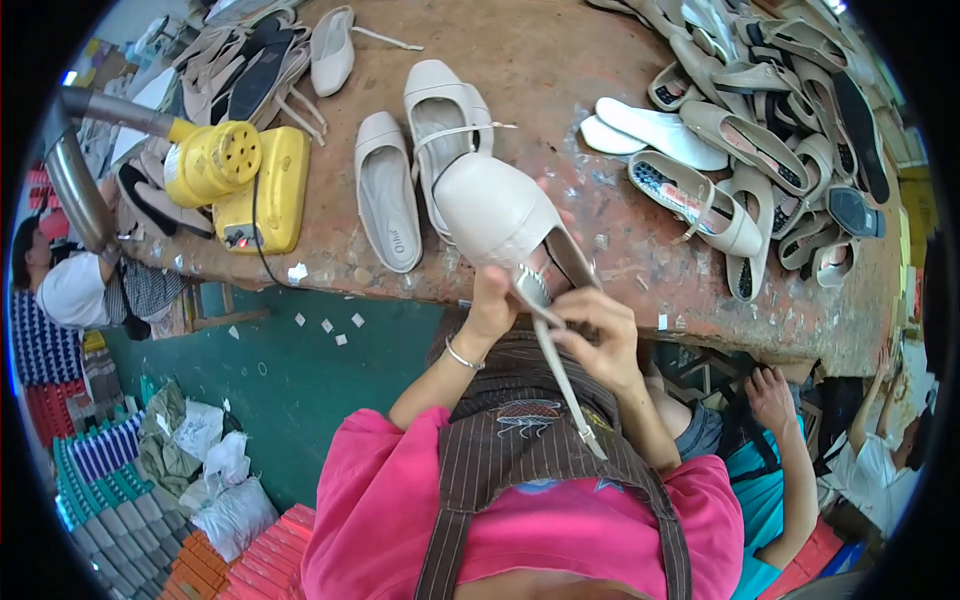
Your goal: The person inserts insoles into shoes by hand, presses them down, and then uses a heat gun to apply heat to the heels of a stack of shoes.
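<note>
A beige closed-toe shoe (495,208) is held up over the table's near edge, its toe pointing away from me. My left hand (493,305) is closed round its near left side, with fingers partly hidden behind the shoe. At the shoe's opening, my right hand (606,335) has its fingers curled in a pinch by the base of a thin pale strap (562,385). That strap hangs down over my striped apron and ends in a small buckle. Just beyond, a beige shoe (437,105) with a strap and a beige slip-on (388,200) lie on the worn table (500,45).
A yellow blower-like machine (262,185) with a cable stands to the left by a metal pipe (75,170). Heaped shoes (740,140) and white insoles (665,130) cover the right side. Another person's arm (790,450) is close on my right; white bags (235,500) lie lower left.
</note>
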Motion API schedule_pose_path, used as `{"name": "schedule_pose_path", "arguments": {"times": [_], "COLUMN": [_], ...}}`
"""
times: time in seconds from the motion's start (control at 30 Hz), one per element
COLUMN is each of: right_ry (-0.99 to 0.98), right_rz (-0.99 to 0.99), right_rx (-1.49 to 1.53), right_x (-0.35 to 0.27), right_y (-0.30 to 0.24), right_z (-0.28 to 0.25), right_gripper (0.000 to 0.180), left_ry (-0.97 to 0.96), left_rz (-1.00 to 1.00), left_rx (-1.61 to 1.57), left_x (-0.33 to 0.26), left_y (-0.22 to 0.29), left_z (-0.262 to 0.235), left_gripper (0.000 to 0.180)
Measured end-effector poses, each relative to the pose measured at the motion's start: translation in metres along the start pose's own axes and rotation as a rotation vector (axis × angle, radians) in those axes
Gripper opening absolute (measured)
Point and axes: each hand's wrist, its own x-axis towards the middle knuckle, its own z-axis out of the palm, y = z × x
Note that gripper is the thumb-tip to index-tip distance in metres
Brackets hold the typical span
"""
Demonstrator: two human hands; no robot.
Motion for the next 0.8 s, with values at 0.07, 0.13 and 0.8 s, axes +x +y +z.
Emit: {"name": "schedule_pose_path", "arguments": {"times": [0.07,0.13,0.8], "right_ry": [-0.098,-0.039,0.413], "right_rz": [-0.084,-0.009,-0.059], "right_rx": [0.158,0.317,-1.099], "right_x": [-0.004,-0.01,0.027], "right_y": [-0.002,-0.004,0.099], "right_z": [-0.008,-0.022,-0.143], "right_gripper": [0.011,0.008,0.023], "left_ry": [-0.056,-0.107,-0.017], "left_rz": [-0.031,-0.063,-0.488], "left_rx": [-0.048,-0.095,-0.504], "left_x": [0.001,-0.001,-0.003], "left_y": [0.002,0.007,0.024], "left_z": [-0.012,-0.027,-0.031], "left_gripper": [0.121,0.132,0.098]}}
